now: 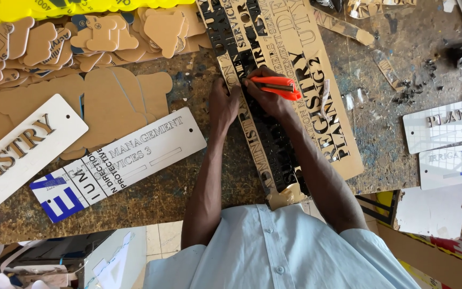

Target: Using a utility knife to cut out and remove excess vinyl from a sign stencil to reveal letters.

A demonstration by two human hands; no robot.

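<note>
Far left of the hands: a white sign (20, 147) with raised brown letters, lying slanted on the bench (188, 80). Above it, a heap of brown cutouts (81, 40) with rounded lobes, and a strip of yellow cutouts (54, 8) at the top edge. Larger brown blanks (110, 101) lie flat between that heap and the left hand. Just left of and below the left forearm: a second white sign (118, 163) with a blue block at its lower end, also slanted. Left hand (223, 104): palm down, fingers pressed flat on the brown sheet (316, 69), holding it against the bench at the edge of the black strip (266, 128). Right hand (266, 93): touching the left at the fingertips, closed round an orange knife (278, 86), which lies across the top of the hand and points left; the tip sits at the black strip, blade itself too small to make out. The black strip runs lengthwise down the sheet, from above the hands to between the forearms, letters cut through it. The brown sheet continues right of the right hand, with rows of dark cut letters. Further right: bare, paint-stained bench with black scraps (415, 91) and a clear film shred (356, 99). Far right: two pale signs (445, 126), stacked one below the other, well apart from the hands. Below them, a white card (431, 211) on the bench edge.
</note>
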